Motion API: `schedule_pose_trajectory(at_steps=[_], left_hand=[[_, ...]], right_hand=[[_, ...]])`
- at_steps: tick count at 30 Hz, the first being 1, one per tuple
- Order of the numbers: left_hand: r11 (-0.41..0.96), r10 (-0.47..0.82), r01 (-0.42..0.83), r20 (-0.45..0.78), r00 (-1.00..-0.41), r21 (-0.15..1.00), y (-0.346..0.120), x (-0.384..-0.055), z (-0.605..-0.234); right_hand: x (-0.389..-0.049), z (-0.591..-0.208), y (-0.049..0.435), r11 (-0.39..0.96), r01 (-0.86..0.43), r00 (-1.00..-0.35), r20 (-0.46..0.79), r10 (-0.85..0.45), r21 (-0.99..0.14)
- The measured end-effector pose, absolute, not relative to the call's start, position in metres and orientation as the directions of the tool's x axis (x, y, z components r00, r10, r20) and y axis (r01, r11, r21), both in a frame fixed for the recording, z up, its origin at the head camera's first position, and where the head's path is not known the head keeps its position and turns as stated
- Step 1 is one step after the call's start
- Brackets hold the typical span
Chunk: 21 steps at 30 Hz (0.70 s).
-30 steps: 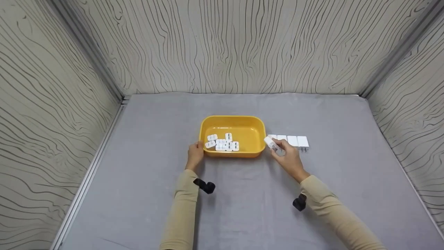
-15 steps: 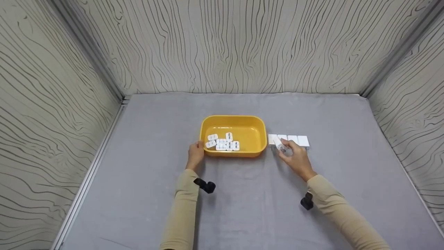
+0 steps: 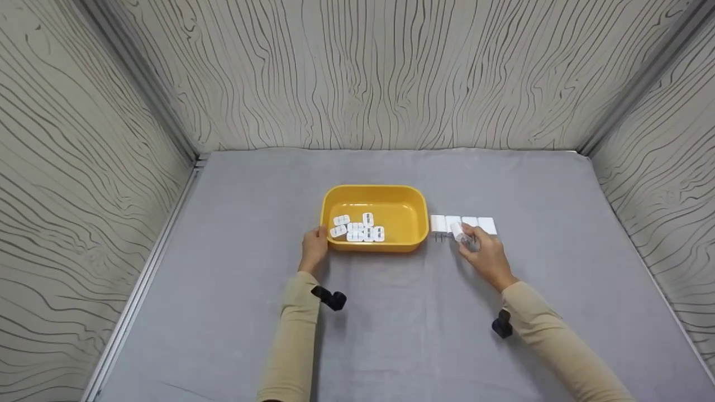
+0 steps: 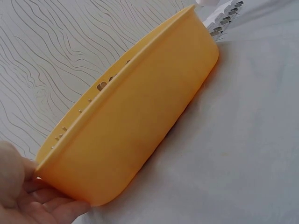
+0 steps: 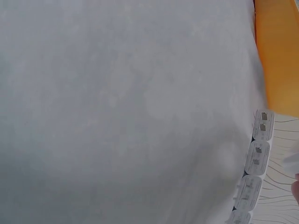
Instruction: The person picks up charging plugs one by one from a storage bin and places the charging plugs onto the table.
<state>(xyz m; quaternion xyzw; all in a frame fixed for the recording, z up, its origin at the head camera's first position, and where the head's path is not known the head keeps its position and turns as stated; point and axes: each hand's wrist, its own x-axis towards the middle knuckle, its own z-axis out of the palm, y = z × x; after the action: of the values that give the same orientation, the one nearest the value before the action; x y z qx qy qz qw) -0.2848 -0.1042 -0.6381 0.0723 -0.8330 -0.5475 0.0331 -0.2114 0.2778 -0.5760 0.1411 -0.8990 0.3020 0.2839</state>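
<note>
My left hand [image 3: 314, 248] grips the left end of a yellow plastic tub [image 3: 403, 222], thumb at the rim and fingers against the outside wall [image 4: 135, 116]. Inside the tub lie several white plug adapters [image 3: 368, 219], bunched at the left, many with metal prongs facing up. Between thumb and fingers my right hand [image 3: 490, 258] pinches another white plug adapter [image 3: 458, 231], tilted over a row of white plug adapters [image 3: 487, 225]. That row stands right of the tub, prongs toward me. In the right wrist view only a bit of fingertip [image 5: 296, 190] shows at the right edge.
A grey cloth [image 3: 380, 324] covers the table. Wood-patterned panels [image 3: 357, 78] close off the back and both sides, with metal posts [image 3: 642, 84] at the corners. The near end of the row sits close beside the tub's right wall.
My right hand has carried the pinched plug adapter rightward from the tub's right edge along the row, turning it more upright. My left hand and the tub stay put.
</note>
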Motion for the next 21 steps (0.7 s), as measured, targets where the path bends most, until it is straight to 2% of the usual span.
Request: schedule_pose_trajectory(at_steps=[3,6,11,14,17,18,20,21], left_hand=[[0.420,-0.174,-0.082,-0.008,-0.985,0.904,-0.106,-0.308,-0.684],[0.435,-0.174,-0.122,-0.050,-0.984,0.892,-0.109,-0.321,-0.705],[0.434,-0.194,-0.096,-0.011,-0.981,0.896,-0.115,-0.341,-0.748],[0.421,-0.201,-0.135,-0.053,-0.978,0.897,-0.108,-0.320,-0.703],[0.401,-0.204,-0.196,-0.122,-0.971,0.895,-0.096,-0.282,-0.626],[0.386,-0.203,-0.176,-0.103,-0.974,0.905,-0.094,-0.272,-0.608],[0.383,-0.206,-0.161,-0.086,-0.975,0.910,-0.091,-0.262,-0.589],[0.377,-0.205,-0.205,-0.134,-0.970,0.903,-0.089,-0.259,-0.579]], right_hand=[[-0.210,-0.577,0.280,0.785,-0.419,-0.799,0.595,-0.081,-0.457],[-0.209,-0.577,0.282,0.788,-0.412,-0.799,0.597,-0.072,-0.457],[-0.211,-0.579,0.287,0.798,-0.400,-0.795,0.604,-0.056,-0.451],[-0.212,-0.580,0.292,0.799,-0.390,-0.794,0.606,-0.040,-0.458],[-0.212,-0.581,0.296,0.803,-0.372,-0.801,0.598,-0.024,-0.466],[-0.213,-0.581,0.298,0.806,-0.365,-0.804,0.594,-0.021,-0.466],[-0.213,-0.583,0.301,0.811,-0.356,-0.810,0.587,-0.019,-0.464],[-0.213,-0.584,0.302,0.816,-0.353,-0.810,0.586,-0.021,-0.459]])
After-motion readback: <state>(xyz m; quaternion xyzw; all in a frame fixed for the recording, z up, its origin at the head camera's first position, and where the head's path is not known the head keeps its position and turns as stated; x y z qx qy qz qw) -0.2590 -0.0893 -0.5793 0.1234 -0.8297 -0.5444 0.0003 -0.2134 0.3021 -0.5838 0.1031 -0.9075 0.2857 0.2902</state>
